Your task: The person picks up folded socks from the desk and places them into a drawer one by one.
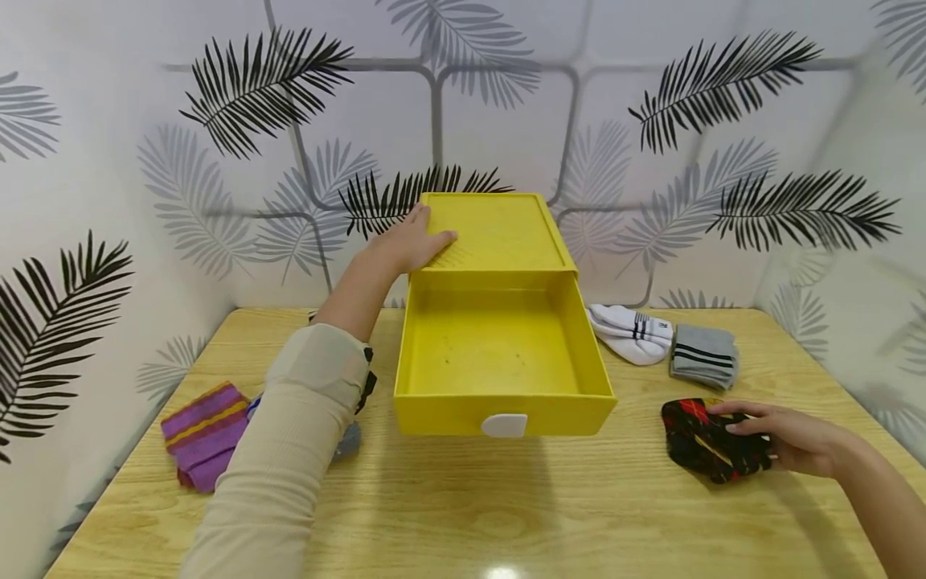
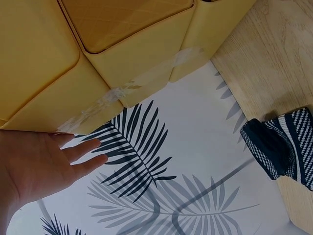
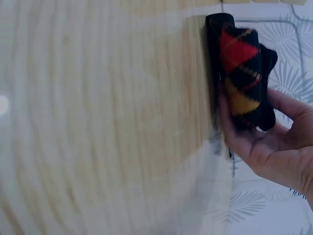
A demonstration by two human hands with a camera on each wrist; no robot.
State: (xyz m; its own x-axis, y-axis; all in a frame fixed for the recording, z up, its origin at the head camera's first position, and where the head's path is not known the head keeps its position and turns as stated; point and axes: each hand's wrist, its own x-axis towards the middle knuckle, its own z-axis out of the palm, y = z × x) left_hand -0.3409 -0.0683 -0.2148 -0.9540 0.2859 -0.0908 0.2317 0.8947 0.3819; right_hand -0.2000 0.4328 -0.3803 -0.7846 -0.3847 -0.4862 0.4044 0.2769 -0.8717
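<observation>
the boxy yellow plastic drawer unit (image 1: pixel 499 229) has its drawer (image 1: pixel 441 416) out, my left hand (image 1: pixel 411 241) on its top left edge, fingers straight and spread. i'd guess i'm at the pick-up step: my right hand (image 1: pixel 803 438) pinches a folded black, red and yellow fabric sock bundle (image 1: pixel 687 442) between thumb and fingers, well right of the drawer. next move probably wants a firm grip, can't tell if it's lifted.

It looks like a room at home. Leaf-print walls (image 1: pixel 615 96) fill the upper frame; folded grey socks (image 1: pixel 704 356) lie at right on a wood-grain tabletop (image 1: pixel 463 515).
</observation>
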